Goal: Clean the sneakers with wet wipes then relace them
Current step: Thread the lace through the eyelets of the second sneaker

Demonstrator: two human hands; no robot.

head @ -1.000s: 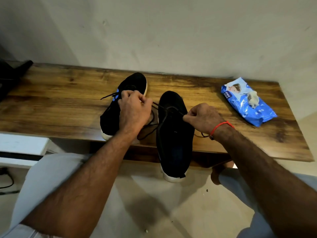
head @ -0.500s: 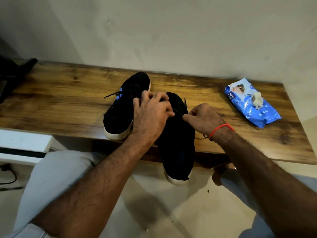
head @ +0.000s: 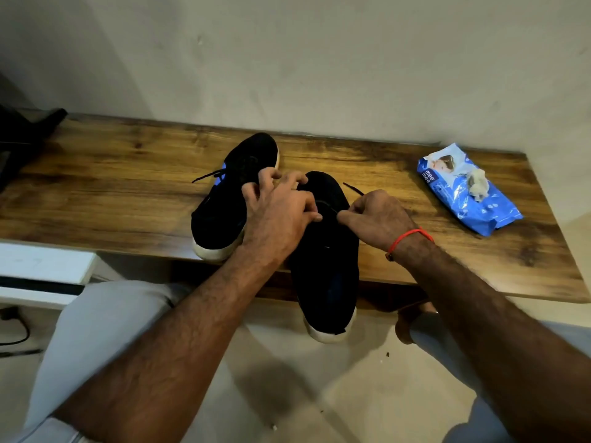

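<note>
The fingers (head: pixel 347 215) of the right hand (head: pixel 379 219) are curled tight, thumb and forefinger pinching a thin black lace (head: pixel 353 188) whose free end shows just beyond the knuckles, lying across the wood. Facing them, the fingers (head: pixel 307 215) of the left hand (head: pixel 275 219) are bent and spread over the lace area of the near sneaker (head: pixel 326 266), the forefinger tip close to the right hand's pinch; whether they actually grasp the lace I cannot tell, since the hand covers the spot. A red thread band (head: pixel 409 236) circles the right wrist. The near sneaker is black with a white sole, its toe pointing toward the wall and its heel overhanging the front edge of the tabletop (head: pixel 112 193). Just beside it on the left, partly behind the left hand, stands the second black sneaker (head: pixel 233 187), wholly on the wood, with a loose lace end sticking out to its left and a glimpse of blue lining. Well apart on the right lies a blue wet wipes pack (head: pixel 470 196), a crumpled wipe (head: pixel 477 186) resting on top of it. At the far left edge of the tabletop sits a dark object (head: pixel 25 129), too shadowed to identify. Below, light trousers cover both knees above a pale floor (head: pixel 287 394).
</note>
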